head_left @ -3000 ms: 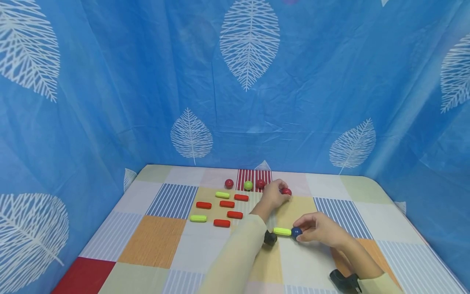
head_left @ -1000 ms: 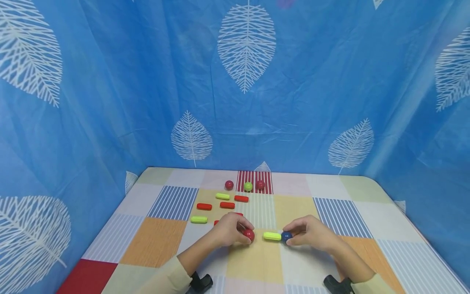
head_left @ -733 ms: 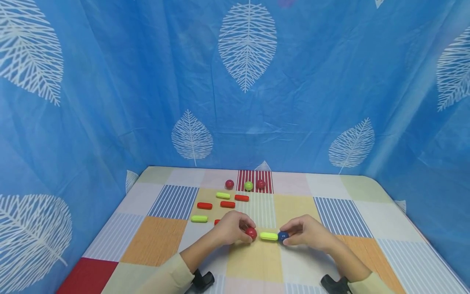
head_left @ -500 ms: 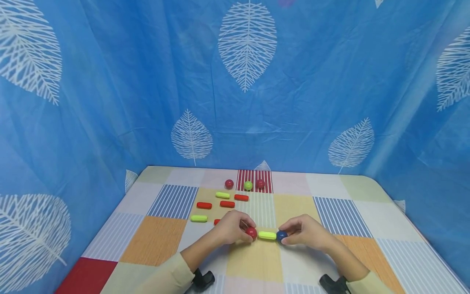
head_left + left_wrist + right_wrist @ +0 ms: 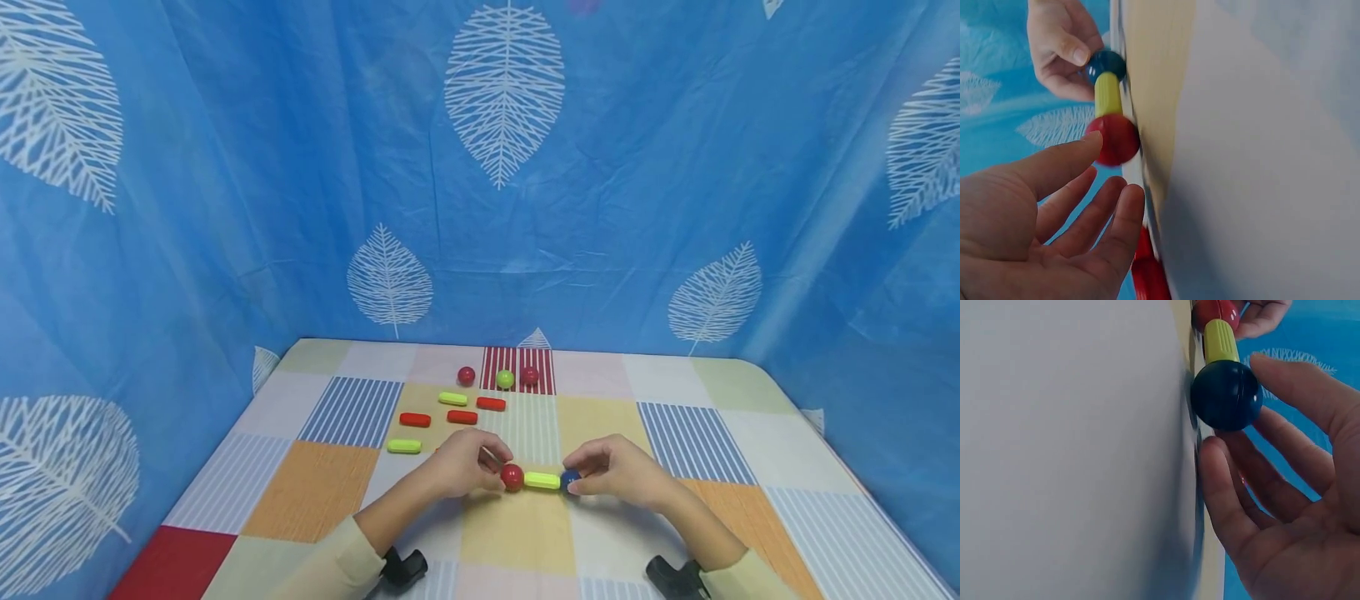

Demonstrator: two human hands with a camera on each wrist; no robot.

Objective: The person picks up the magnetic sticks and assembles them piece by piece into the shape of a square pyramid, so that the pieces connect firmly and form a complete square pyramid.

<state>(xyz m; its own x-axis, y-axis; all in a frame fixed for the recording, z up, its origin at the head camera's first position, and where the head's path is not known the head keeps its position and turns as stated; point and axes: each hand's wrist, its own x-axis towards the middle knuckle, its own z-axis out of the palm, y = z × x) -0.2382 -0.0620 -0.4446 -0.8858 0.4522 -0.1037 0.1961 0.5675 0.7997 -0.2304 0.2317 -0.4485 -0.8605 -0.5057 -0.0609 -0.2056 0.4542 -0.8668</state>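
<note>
A red ball (image 5: 512,477), a yellow-green ribbed rod (image 5: 542,480) and a blue ball (image 5: 569,479) stand joined end to end in a row on the patchwork tablecloth. At the red end, my left hand (image 5: 467,463) has its fingers spread loosely; in the left wrist view its thumb tip overlaps the red ball (image 5: 1113,140) while the other fingers sit apart from it. At the other end my right hand (image 5: 618,473) holds the blue ball (image 5: 1226,395) between thumb and index finger, its remaining fingers loose below.
Behind the left hand lie red rods (image 5: 415,419) and yellow-green rods (image 5: 404,447), several in all. Farther back sit two red balls (image 5: 466,376) and a green ball (image 5: 505,379). Blue leaf-print curtain (image 5: 600,167) surrounds the table (image 5: 517,542).
My left hand brought the red ball from the back to the rod's free end and loosened around it. My right hand slid leftward with the blue ball and rod, bringing the pieces together.
</note>
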